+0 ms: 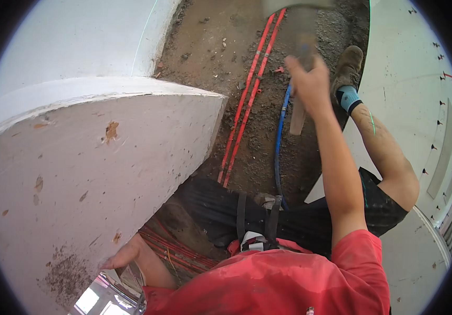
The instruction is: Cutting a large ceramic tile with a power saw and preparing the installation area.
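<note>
My right hand [312, 86] is closed around a long-handled tool, raised in front of me over the dirt strip. The tool's pale, flat handle [298, 122] sticks out below the hand. Its wide greyish far end is smeared by motion, so its kind cannot be told. At the lower left, my left hand [125, 256] grips the edge of a white wall [147, 142], with its thumb side showing and its other fingers mostly hidden. A blue pipe [280, 139] runs just left of the tool's handle.
Two red pipes [247, 100] lie along the dirt floor [205, 42]. More red pipes [178, 249] run beside my left arm. My bent leg and shoe [349, 65] are at the right, against a large white surface [409, 68] dotted with small black fittings. Green lines cross the white surfaces.
</note>
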